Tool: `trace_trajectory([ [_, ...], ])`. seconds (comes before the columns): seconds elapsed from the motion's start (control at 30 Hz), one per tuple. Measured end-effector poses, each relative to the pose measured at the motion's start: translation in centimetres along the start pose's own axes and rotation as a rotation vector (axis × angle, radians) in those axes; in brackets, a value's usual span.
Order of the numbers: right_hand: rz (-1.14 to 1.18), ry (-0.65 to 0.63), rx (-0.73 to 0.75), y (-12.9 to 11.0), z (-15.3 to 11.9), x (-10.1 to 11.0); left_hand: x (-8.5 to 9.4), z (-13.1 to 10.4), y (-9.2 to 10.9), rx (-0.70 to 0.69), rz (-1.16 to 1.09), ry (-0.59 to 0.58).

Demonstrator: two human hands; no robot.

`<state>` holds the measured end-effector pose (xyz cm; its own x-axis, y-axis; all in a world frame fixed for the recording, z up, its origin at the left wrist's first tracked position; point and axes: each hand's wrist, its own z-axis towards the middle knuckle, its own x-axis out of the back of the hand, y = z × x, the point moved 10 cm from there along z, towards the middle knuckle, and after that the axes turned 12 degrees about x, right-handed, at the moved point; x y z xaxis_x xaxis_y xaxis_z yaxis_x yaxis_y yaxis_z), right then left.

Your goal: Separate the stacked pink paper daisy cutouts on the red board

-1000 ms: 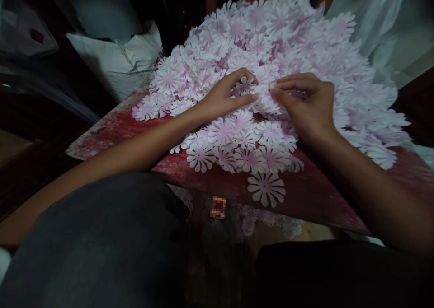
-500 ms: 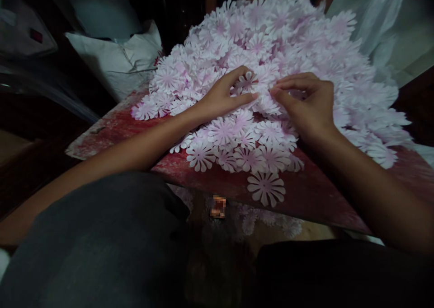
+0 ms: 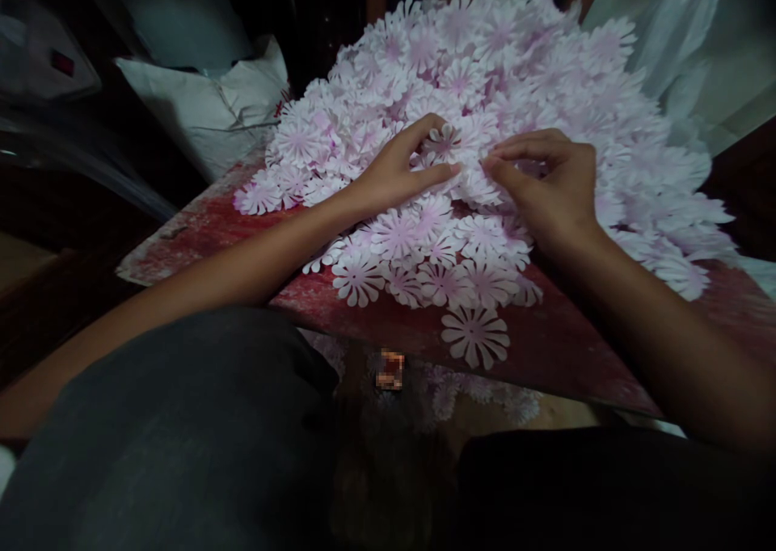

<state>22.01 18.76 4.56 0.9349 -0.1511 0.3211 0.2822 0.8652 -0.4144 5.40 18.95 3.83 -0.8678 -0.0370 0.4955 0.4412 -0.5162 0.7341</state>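
Observation:
A large heap of white flower cutouts [image 3: 461, 82] with pale purple centres covers much of a worn red board [image 3: 200, 240]. My left hand [image 3: 403, 163] curves around a flower cutout [image 3: 444, 140] at the front of the heap. Its thumb and forefinger are bent about the petals, and the other fingertips are hidden. Facing it from the right, my right hand [image 3: 549, 179] pinches thumb and fingertips together at the edge of a flower cutout [image 3: 476, 181]. A single flower cutout [image 3: 475, 335] lies flat by the board's front edge.
A white sack [image 3: 206, 103] stands behind the board at left. More flower cutouts [image 3: 461, 393] lie on the floor under the board's front edge. Clear plastic sheeting [image 3: 679, 50] hangs at the right. My knee [image 3: 200, 405] is close to the board.

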Motion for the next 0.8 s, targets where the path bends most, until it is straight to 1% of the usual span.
trace_trajectory([
  [0.13,-0.026,0.013,0.012,-0.5,0.0,0.1,0.4,0.0,0.1,0.001,-0.01,0.036],
  [0.2,-0.042,0.0,0.038,-1.1,0.1,-0.1,0.7,0.0,0.1,-0.003,-0.004,0.07],
  [0.27,-0.035,-0.042,0.053,-1.7,0.1,-0.6,1.0,0.0,0.0,-0.001,-0.009,0.093],
  [0.37,0.043,-0.119,0.035,-2.2,0.0,-1.8,1.0,0.1,0.1,-0.003,-0.037,0.076],
  [0.43,0.103,-0.146,0.001,-2.2,-0.1,-2.3,0.9,0.1,0.3,-0.013,-0.051,0.063],
  [0.6,0.13,-0.225,-0.096,-1.0,-0.7,-3.2,0.5,-0.1,0.7,-0.01,-0.056,0.034],
  [0.73,0.145,-0.221,-0.09,-0.9,-0.8,-3.2,0.3,-0.1,0.9,-0.018,-0.058,0.019],
  [0.8,0.123,-0.175,-0.041,-2.1,-0.4,-2.4,0.2,-0.1,0.9,-0.01,-0.057,0.01],
])
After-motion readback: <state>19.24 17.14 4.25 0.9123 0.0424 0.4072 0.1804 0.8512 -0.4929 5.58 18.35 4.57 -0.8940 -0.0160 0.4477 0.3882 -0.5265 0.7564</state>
